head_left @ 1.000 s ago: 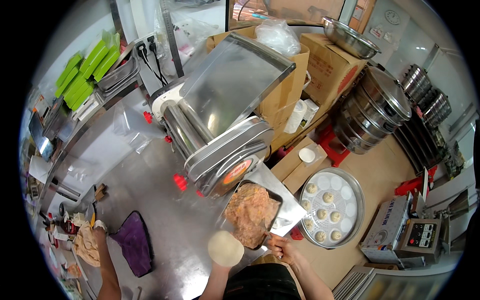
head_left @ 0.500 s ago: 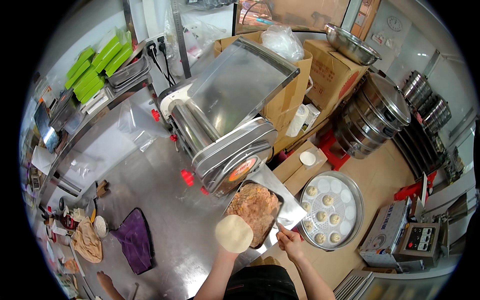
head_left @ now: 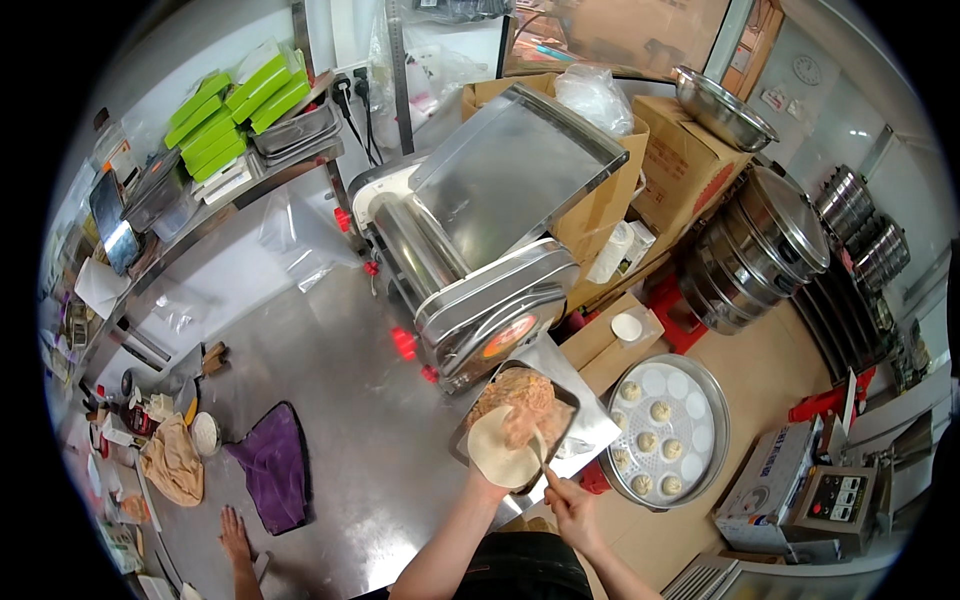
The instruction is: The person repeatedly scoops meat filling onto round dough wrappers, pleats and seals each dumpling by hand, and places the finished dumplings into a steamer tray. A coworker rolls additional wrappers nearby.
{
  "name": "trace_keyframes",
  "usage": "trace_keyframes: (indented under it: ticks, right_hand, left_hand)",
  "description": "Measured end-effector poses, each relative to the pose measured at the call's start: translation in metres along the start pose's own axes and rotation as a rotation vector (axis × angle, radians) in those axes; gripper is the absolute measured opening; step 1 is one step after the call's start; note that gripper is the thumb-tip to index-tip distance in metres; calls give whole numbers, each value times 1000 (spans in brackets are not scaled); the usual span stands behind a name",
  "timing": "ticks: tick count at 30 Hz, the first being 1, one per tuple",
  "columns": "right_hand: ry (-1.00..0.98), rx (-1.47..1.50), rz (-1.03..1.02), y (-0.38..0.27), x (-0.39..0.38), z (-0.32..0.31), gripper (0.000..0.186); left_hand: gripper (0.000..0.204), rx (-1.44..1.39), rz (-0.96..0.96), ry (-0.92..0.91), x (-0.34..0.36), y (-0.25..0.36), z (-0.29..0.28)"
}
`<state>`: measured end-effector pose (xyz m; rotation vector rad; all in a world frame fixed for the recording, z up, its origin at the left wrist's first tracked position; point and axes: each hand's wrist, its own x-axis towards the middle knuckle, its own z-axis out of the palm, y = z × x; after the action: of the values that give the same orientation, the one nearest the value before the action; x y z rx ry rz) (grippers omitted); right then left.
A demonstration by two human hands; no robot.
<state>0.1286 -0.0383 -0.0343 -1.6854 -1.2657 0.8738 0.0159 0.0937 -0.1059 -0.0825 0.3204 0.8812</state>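
A round, pale dough wrapper (head_left: 492, 457) lies on my left hand (head_left: 487, 489), whose fingers are mostly hidden beneath it. My right hand (head_left: 572, 512) is closed round the handle of a slim filling spatula (head_left: 541, 450). The spatula's tip presses a lump of pinkish minced filling (head_left: 521, 426) onto the wrapper's right side. Right behind the wrapper, a rectangular metal tray (head_left: 573, 412) holds more of the orange-pink mince (head_left: 512, 388). To the right, several pleated buns (head_left: 661, 411) sit in a round steamer tray (head_left: 719, 450) with white paper discs.
A dough-rolling machine (head_left: 470, 290) stands beyond the tray on the steel table (head_left: 350, 430). At left are a purple cloth (head_left: 273, 470), a tan cloth (head_left: 172, 462) and another person's hand (head_left: 236, 535). Stacked steamers (head_left: 750, 250) rise at far right.
The wrapper and my left hand have moved right, over the tray's near edge. My right hand has shifted left, bringing filling onto the wrapper. The other person's hand has spread on the table.
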Motion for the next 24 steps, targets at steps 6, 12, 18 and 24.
trace_keyframes:
  ticks: [6, 12, 18, 24]
  right_hand:
    - [97, -650, -205, -18, -16, 12, 57]
    - [118, -701, -280, -24, -23, 14, 62]
    - [107, -665, -252, -30, -23, 14, 60]
    - [103, -725, -345, -45, -15, 0, 65]
  left_hand:
    - [38, -34, -13, -25, -8, 4, 10]
    - [40, 16, 27, 22, -15, 10, 5]
    - [42, 54, -18, -14, -19, 17, 5]
    - [39, 133, 27, 64, -18, 20, -8]
